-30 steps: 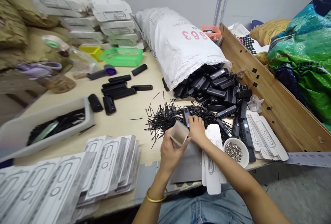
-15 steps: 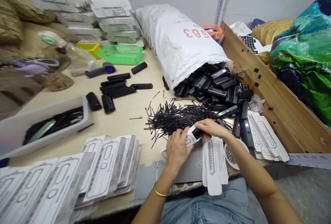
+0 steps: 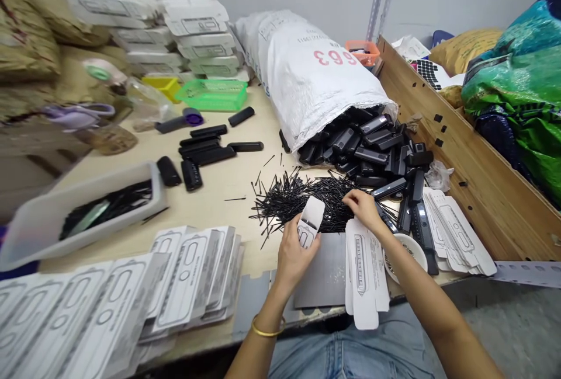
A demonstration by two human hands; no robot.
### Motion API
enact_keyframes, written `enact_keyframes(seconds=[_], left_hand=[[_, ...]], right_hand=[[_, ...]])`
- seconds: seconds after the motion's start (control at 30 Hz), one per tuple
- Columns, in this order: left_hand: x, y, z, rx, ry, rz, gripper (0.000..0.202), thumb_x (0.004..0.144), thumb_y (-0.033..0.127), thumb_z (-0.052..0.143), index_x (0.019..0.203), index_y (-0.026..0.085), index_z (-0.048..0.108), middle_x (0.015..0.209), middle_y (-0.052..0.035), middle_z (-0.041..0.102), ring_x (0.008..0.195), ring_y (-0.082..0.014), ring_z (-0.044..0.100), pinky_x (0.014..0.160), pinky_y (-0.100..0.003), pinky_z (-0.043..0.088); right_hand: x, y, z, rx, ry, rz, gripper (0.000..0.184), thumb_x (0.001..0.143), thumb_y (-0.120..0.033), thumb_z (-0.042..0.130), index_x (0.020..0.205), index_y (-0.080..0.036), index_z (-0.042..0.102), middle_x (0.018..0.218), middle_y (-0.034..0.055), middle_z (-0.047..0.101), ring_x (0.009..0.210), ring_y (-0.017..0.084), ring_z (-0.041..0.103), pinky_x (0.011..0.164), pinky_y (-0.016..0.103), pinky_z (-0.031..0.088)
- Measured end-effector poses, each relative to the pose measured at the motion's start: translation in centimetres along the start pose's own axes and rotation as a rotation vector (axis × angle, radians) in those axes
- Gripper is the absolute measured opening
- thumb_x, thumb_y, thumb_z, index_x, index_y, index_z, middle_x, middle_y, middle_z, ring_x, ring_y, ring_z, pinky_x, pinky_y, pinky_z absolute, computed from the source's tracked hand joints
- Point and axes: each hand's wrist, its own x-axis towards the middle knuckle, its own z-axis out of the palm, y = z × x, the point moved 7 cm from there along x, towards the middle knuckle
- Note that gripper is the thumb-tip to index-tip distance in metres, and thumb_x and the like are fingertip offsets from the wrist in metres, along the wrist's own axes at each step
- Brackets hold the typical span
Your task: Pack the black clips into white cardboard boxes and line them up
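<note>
My left hand (image 3: 295, 253) is closed around a small white printed box (image 3: 309, 230), held upright with its top flap raised. Something dark shows in the box's mouth. My right hand (image 3: 363, 208) is at the right edge of a heap of thin black sticks (image 3: 289, 195), its fingers drawn together; whether a stick is between them I cannot make out. Below that hand lies a stack of flat white cartons (image 3: 363, 271), beside a grey plate (image 3: 322, 274). A white bowl (image 3: 418, 250) of small metal parts is partly behind my right forearm.
Black plastic casings (image 3: 370, 154) spill from a large white sack (image 3: 324, 75). Filled white boxes (image 3: 188, 285) lie in rows at front left, near a translucent bin (image 3: 153, 192). A wooden board (image 3: 473, 139) borders the right side. More flat cartons (image 3: 456, 233) lie against it.
A black casing that my right hand held at the box's mouth is now down inside the box. My right hand has moved right, off the box, and my left hand has tilted it upright.
</note>
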Motion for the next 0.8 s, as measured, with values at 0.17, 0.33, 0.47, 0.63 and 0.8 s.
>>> enact_keyframes(seconds=[0.17,0.33,0.47,0.63,0.8], left_hand=[[-0.4,2.1,0.7,-0.104,0.019,0.086,0.061,0.076,0.035,0.061,0.131,0.018,0.039,0.123,-0.0122,0.050,0.116,-0.0253,0.048,0.097,-0.042,0.040],[-0.9,3.6,1.3,-0.169,0.011,0.160,0.070,0.078,0.032,0.061,0.138,0.023,0.026,0.135,-0.0113,0.043,0.124,-0.0244,0.042,0.103,-0.043,0.035],[-1.5,3.5,1.5,-0.241,0.069,0.170,0.064,0.078,0.028,0.061,0.134,0.023,0.029,0.134,-0.0122,0.043,0.122,-0.0243,0.044,0.101,-0.044,0.037],[-2.4,4.1,3.0,-0.292,-0.027,0.274,0.046,0.074,0.019,0.063,0.115,0.023,0.042,0.121,-0.0098,0.054,0.114,-0.0221,0.052,0.096,-0.041,0.042],[-2.1,3.9,3.3,-0.511,-0.077,0.130,0.069,0.082,0.016,0.052,0.136,0.024,0.010,0.136,-0.0170,0.042,0.118,-0.0188,0.051,0.097,-0.040,0.041]], right_hand=[[-2.9,-3.5,-3.5,0.848,0.209,-0.061,0.021,0.083,-0.035,0.057,0.095,-0.021,0.048,0.080,-0.0002,0.064,0.062,0.012,0.061,0.062,0.028,0.051],[-6.1,-8.4,-3.2,0.392,0.099,-0.332,0.011,0.084,-0.027,0.057,0.079,-0.020,0.062,0.079,0.0023,0.062,0.077,0.015,0.056,0.073,0.030,0.046],[-6.2,-7.2,-2.2,0.339,0.146,-0.256,0.012,0.082,-0.026,0.058,0.092,-0.020,0.061,0.095,0.0051,0.058,0.085,0.016,0.054,0.077,0.030,0.046],[-6.5,-5.5,1.3,0.548,0.217,-0.084,0.016,0.087,-0.030,0.050,0.097,-0.019,0.055,0.088,0.0024,0.059,0.078,0.015,0.057,0.070,0.027,0.047],[-8.8,-8.1,1.9,0.344,0.342,-0.361,0.016,0.088,-0.027,0.048,0.088,-0.019,0.061,0.097,0.0070,0.062,0.096,0.020,0.054,0.085,0.036,0.043]])
